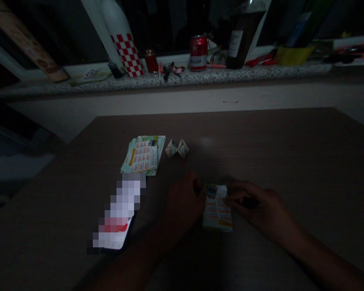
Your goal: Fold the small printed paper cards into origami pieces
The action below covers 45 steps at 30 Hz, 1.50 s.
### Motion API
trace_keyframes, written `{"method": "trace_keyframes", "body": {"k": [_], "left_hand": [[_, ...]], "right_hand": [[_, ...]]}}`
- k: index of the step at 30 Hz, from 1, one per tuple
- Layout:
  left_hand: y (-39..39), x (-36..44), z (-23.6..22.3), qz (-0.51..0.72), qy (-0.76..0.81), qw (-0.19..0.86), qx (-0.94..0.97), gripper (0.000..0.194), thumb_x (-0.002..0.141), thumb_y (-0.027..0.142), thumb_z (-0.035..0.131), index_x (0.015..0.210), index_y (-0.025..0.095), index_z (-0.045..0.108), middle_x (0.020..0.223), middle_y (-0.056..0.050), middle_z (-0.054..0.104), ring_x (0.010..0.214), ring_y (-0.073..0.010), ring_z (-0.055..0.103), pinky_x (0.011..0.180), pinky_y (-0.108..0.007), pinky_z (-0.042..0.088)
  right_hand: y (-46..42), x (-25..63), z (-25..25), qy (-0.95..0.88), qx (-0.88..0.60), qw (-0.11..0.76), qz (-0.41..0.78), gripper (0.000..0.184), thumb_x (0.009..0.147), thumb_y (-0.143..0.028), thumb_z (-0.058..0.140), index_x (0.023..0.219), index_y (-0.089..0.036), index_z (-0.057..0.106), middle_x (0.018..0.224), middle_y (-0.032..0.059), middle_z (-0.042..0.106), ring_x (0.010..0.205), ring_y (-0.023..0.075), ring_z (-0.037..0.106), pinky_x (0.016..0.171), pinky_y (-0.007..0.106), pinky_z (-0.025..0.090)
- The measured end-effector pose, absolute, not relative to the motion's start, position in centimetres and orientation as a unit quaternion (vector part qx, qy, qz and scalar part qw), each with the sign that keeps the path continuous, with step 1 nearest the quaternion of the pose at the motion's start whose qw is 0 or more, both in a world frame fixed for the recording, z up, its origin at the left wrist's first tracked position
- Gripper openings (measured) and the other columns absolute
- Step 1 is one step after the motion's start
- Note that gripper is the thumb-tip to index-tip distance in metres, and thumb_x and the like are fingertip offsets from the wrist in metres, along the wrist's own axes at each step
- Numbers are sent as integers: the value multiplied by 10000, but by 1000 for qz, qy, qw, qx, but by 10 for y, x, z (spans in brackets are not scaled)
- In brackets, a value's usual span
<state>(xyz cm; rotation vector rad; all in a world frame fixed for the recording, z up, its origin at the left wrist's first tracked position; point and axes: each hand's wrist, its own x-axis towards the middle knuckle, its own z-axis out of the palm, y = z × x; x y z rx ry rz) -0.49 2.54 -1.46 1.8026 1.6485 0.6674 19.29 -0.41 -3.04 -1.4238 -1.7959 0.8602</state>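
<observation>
A small printed sheet of paper [217, 212], folded as far as I can tell, lies in front of me with rows of orange-red print and a picture at its top. My left hand [185, 199] is closed at its left edge, fingertips curled onto the paper. From the right, my right hand [262, 208] pinches the opposite edge between thumb and fingers. Beyond the left hand stands a folded paper figure [177, 149] with two pointed parts. To its left is a stack of similar printed sheets [142, 155]. Dim light blurs the fingertips.
A phone [119, 238] with a lit, pixelated screen lies on the brown table [261, 141], left of my left forearm. Along the granite sill [103, 85] stand a red-and-white checkered bottle [127, 52], a red can [198, 53], a dark bottle [241, 42] and a small jar [151, 61].
</observation>
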Motion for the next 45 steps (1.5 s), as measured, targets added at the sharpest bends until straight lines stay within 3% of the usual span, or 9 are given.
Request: {"method": "trace_keyframes", "body": {"k": [8, 13, 18, 21, 24, 31, 40, 45], "left_hand": [[25, -6, -16, 243, 615, 281, 696, 107, 728, 226, 617, 709, 208, 513, 632, 19, 558, 567, -151, 499, 546, -256, 284], [23, -7, -17, 217, 597, 232, 736, 55, 777, 216, 580, 767, 204, 527, 680, -1, 572, 610, -171, 528, 566, -272, 327], [17, -4, -8, 199, 518, 133, 821, 74, 850, 188, 507, 819, 177, 573, 868, -70, 588, 810, -211, 537, 728, -326, 405], [14, -2, -5, 173, 394, 150, 890, 163, 900, 192, 451, 848, 167, 604, 903, -75, 599, 881, -207, 530, 811, -325, 414], [14, -1, -8, 120, 321, 191, 920, 191, 904, 182, 451, 840, 166, 631, 898, -71, 610, 872, -199, 537, 785, -304, 425], [14, -2, -11, 99, 328, 203, 917, 201, 907, 181, 460, 830, 160, 645, 948, -74, 619, 876, -199, 545, 770, -296, 422], [14, -3, -8, 59, 317, 161, 933, 195, 913, 181, 463, 804, 154, 623, 955, -50, 598, 848, -160, 531, 718, -259, 433], [13, -3, -9, 72, 327, 160, 929, 194, 911, 173, 465, 792, 142, 616, 958, -58, 596, 866, -160, 532, 747, -264, 440]], "right_hand": [[-1, 196, -32, -719, -545, 307, 304, 208, 775, -258, 665, 980, -255, 629, 815, 5, 718, 723, 191, 679, 674, 320, 542], [-1, 195, -30, -724, -560, 293, 276, 146, 760, -247, 671, 902, -244, 635, 722, -2, 657, 652, 173, 632, 606, 291, 510], [0, 193, -28, -726, -557, 291, 279, 109, 762, -227, 670, 855, -232, 615, 700, -10, 627, 632, 157, 599, 605, 277, 486], [0, 193, -29, -726, -553, 298, 279, 109, 752, -224, 680, 832, -231, 607, 687, -17, 614, 629, 155, 592, 601, 273, 475], [0, 193, -28, -721, -553, 298, 291, 95, 755, -231, 675, 817, -230, 602, 674, -19, 615, 619, 154, 594, 595, 272, 471], [2, 190, -22, -710, -570, 284, 299, 69, 791, -203, 604, 856, -225, 604, 666, -21, 643, 601, 145, 611, 579, 258, 465], [21, 189, -33, -692, -600, 332, 226, 61, 758, -210, 613, 819, -207, 604, 660, -16, 666, 566, 145, 627, 549, 248, 462], [26, 190, -33, -659, -613, 362, 242, 134, 744, -228, 649, 870, -197, 612, 667, -3, 684, 601, 164, 653, 588, 270, 492]]}}
